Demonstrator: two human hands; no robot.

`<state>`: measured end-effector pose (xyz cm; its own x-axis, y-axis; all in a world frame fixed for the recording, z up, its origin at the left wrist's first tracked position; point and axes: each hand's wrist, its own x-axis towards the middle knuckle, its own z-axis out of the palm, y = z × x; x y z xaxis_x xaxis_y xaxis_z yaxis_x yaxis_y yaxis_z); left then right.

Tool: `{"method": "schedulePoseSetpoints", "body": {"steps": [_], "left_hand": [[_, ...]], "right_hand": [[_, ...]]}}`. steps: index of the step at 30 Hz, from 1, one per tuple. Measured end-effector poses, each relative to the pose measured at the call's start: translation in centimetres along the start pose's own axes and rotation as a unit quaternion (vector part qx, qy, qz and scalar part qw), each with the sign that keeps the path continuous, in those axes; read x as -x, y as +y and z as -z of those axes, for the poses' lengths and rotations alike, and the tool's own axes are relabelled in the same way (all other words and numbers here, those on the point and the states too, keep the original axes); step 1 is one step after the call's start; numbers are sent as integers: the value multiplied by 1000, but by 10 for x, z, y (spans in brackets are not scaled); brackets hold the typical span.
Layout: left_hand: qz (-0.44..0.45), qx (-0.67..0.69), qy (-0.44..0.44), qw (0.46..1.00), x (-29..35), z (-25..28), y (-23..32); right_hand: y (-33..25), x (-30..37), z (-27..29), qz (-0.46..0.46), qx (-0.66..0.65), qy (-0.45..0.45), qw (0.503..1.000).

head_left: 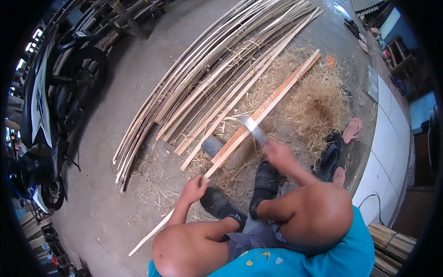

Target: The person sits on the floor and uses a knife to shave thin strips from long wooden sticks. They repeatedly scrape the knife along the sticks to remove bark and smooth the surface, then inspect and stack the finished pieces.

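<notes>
My left hand (pixel 194 189) is closed around a long, pale, thin strip, seemingly bamboo (pixel 233 150). The strip runs over a reddish wooden board (pixel 277 94), and its near end passes back beside my left knee. Blurred a little, my right hand (pixel 279 155) grips a knife (pixel 253 126) whose broad, pale blade lies across the strip and board. A grey cylindrical block (pixel 212 146) sits beside the board's near end. My feet, in dark sandals (pixel 217 203), rest on either side of the strip's near part.
Bundled long strips (pixel 198 83) lie at the far left of the board. Curly shavings (pixel 320 108) are heaped to its right. A motorcycle (pixel 60 92) stands at left. Pink sandals (pixel 352 129) lie near a white tiled step (pixel 383 143). Bundled slats (pixel 392 244) are at lower right.
</notes>
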<state>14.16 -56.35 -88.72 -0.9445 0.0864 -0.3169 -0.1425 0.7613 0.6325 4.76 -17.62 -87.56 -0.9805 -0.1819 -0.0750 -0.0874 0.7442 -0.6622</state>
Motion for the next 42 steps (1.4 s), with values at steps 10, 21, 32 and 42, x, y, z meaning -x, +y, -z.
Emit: {"method": "schedulePoseSetpoints", "body": {"steps": [10, 21, 32, 42], "left_hand": [[22, -75, -77, 994, 14, 18, -7], [94, 129, -178, 971, 11, 20, -20], [257, 219, -230, 913, 59, 36, -76], [106, 138, -120, 977, 33, 19, -66]], "right_hand": [[60, -44, 107, -206, 49, 148, 966], [8, -36, 38, -45, 112, 10, 993], [42, -51, 70, -124, 113, 5, 986], [23, -17, 39, -103, 30, 24, 994]]}}
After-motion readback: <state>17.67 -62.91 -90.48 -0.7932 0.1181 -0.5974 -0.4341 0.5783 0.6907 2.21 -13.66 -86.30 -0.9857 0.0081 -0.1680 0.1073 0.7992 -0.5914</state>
